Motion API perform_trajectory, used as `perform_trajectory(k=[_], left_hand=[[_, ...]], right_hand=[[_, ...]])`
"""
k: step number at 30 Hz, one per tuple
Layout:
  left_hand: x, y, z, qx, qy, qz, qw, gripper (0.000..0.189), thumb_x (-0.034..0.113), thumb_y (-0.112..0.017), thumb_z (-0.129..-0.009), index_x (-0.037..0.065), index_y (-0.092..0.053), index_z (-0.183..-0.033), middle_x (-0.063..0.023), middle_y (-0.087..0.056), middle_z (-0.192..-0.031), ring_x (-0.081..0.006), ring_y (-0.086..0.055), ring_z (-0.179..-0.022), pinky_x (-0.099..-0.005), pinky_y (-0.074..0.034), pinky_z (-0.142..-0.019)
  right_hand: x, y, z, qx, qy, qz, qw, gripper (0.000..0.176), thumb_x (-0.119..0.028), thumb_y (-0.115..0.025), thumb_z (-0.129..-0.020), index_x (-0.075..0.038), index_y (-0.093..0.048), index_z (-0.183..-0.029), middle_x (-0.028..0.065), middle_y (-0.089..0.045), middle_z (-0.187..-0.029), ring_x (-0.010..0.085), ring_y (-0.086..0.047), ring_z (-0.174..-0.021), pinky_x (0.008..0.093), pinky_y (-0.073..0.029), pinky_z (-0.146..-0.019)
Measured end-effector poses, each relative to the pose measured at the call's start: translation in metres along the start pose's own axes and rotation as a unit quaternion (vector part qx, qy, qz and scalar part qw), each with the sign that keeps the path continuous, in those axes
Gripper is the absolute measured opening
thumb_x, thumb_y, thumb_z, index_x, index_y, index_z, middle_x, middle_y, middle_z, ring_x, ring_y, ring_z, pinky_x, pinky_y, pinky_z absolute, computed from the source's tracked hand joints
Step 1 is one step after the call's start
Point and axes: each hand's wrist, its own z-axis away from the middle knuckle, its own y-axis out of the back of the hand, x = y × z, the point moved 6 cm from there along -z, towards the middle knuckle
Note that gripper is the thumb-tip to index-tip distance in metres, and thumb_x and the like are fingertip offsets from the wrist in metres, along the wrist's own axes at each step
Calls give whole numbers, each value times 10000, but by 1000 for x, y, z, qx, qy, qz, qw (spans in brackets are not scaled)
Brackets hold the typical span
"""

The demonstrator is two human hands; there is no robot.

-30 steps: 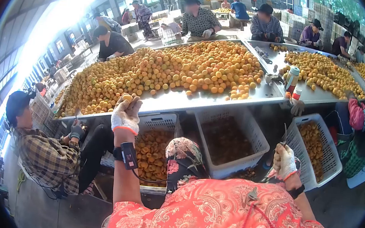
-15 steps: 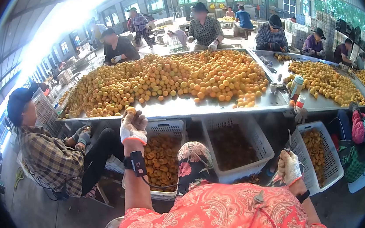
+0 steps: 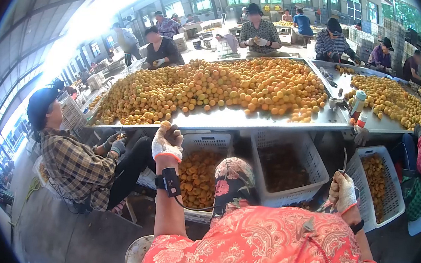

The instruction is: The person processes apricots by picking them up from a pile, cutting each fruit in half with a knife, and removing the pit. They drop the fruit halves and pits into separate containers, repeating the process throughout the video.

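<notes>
My left hand [image 3: 168,143], in a pale work glove, is closed around an apricot [image 3: 165,124] just in front of the metal table's near edge. My right hand [image 3: 342,191], also gloved, grips a small knife [image 3: 344,158] whose thin, slightly curved blade points up. Its handle is hidden in the fist. Below my left hand stands a white crate [image 3: 201,179] of split apricots. Between my hands is a second white crate [image 3: 289,177] with dark contents low inside. A third crate [image 3: 377,185], holding apricot pieces, stands beyond my right hand.
A large apricot heap [image 3: 215,86] covers much of the metal table [image 3: 211,122]. A bottle [image 3: 357,104] stands near its right part, above a hanging glove [image 3: 361,136]. A co-worker in plaid [image 3: 76,161] sits close on my left; others sit around the tables.
The view has swung, shifting the scene rightward. Across the table, a person's hands have left the heap and now meet at the chest. My hands keep their holds.
</notes>
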Motion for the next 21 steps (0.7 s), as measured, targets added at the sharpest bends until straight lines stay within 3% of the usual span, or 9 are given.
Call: perform_trajectory(k=[4, 7, 9, 12, 21], left_hand=[[5, -8, 0, 18, 6, 3, 1000, 142, 222, -619, -963, 90, -647, -918, -59, -663, -810, -180, -597, -633, -257, -479, -538], [0, -11, -2, -22, 11, -1, 1000, 149, 218, -643, -950, 70, -651, -935, -66, -665, -815, -186, -593, -643, -258, -473, -550], [-5, -9, -7, 8, 22, -5, 1000, 151, 220, -641, -952, 69, -653, -946, -67, -668, -830, -192, -604, -661, -262, -473, -545], [-18, 0, -15, 24, 22, -17, 999, 93, 164, -653, -938, 85, -655, -987, -66, -672, -847, -201, -629, -686, -285, -533, -588], [-53, 8, -23, -92, 48, -51, 993, 180, 146, -659, -923, 97, -671, -1095, -128, -697, -944, -249, -648, -755, -326, -558, -645]], right_hand=[[-7, -11, 1, -16, 6, -2, 1000, 242, -308, -599, -973, -176, -464, -822, -65, -393, -575, 49, -319, -390, 231, -243, -355], [-3, -15, -4, -35, 6, 4, 999, 224, -297, -595, -965, -172, -463, -834, -65, -387, -576, 49, -313, -393, 233, -236, -362], [5, -17, -11, -36, -11, 8, 999, 224, -295, -597, -958, -161, -463, -838, -63, -380, -573, 53, -307, -392, 238, -232, -362], [7, -20, -14, -44, -8, 29, 999, 227, -284, -604, -952, -152, -461, -834, -63, -375, -570, 54, -304, -389, 240, -230, -362], [-4, -26, -6, -14, -3, 105, 994, 248, -350, -599, -958, -140, -475, -911, -65, -378, -613, 37, -299, -421, 216, -241, -377]])
